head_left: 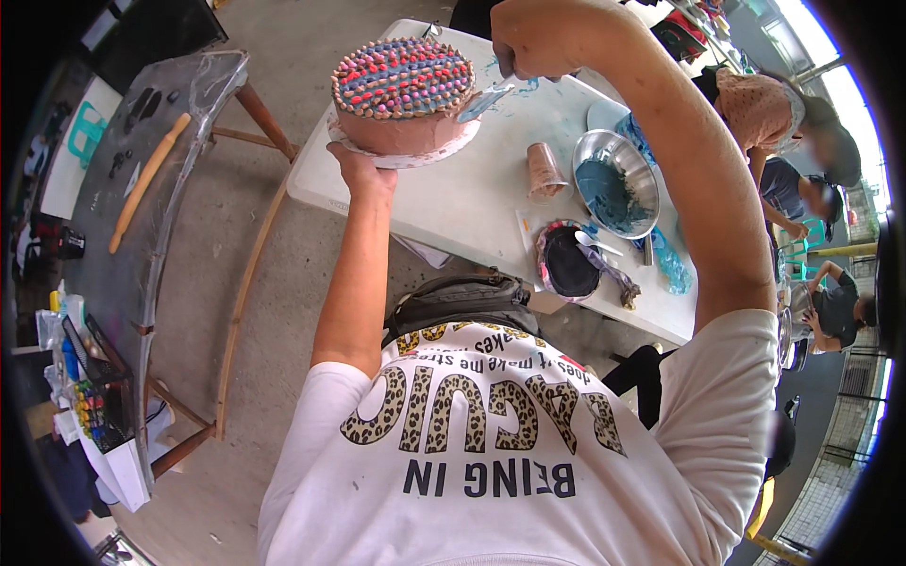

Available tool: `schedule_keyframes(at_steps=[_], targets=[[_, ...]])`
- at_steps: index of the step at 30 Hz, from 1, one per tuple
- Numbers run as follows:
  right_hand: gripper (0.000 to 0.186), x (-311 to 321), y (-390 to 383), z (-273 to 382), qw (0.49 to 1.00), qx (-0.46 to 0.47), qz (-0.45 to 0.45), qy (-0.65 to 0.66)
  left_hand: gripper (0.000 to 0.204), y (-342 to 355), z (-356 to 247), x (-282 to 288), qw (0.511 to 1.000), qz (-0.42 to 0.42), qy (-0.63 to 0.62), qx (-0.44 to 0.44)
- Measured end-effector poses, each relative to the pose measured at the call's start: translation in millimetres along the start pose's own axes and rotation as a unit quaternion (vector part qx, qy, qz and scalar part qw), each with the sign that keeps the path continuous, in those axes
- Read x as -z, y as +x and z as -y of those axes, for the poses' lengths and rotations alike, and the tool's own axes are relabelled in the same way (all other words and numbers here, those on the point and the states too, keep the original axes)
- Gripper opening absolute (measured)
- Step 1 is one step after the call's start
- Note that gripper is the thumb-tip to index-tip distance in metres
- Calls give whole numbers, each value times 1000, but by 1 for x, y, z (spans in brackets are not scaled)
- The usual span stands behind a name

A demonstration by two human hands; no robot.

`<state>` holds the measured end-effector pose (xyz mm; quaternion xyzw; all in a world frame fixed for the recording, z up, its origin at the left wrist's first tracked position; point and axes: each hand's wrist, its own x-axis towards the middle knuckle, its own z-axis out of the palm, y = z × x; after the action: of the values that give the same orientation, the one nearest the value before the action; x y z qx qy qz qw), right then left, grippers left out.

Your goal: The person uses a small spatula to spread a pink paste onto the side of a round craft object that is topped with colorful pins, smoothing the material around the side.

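Note:
A round cake [404,127] with pinkish-brown frosting on its side rests on a white cake board [453,151]. Rows of red, pink, blue and brown piped dots cover its top. My left hand [359,172] grips the board's near edge from below, holding the cake tilted above the table. Beyond and to the right of the cake, my right hand [533,40] is closed, its fingers partly hidden. Below it, a flat icing spatula [484,102] smeared with pale blue icing lies against the cake's right side; its handle is hidden.
On the white table [453,203] stand a metal bowl [644,209] with blue icing, a clear plastic cup [545,174] and a dark-lined round container [570,264] near a white spoon [596,242]. A rolling pin [148,184] lies on the dark left table. Several people work at far right.

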<state>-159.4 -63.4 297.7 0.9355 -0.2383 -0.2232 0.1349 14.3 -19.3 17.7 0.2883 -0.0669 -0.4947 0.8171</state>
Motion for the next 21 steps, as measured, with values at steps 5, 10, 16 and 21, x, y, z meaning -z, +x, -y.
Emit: schedule_keyframes(at_steps=[5, 10, 16, 21], targets=[[31, -16, -9, 20, 990, -110, 3, 92, 67, 6, 5, 5, 998, 49, -10, -29], [31, -49, 11, 28, 986, -130, -66, 75, 66, 1, 2, -3, 999, 38, -6, -6], [25, -47, 27, 27, 984, -165, -27, 60, 66, -4, -4, -8, 999, 34, 5, 1], [24, -32, 21, 22, 989, -138, -34, 38, 65, -1, -4, -4, 999, 28, 13, 8]])
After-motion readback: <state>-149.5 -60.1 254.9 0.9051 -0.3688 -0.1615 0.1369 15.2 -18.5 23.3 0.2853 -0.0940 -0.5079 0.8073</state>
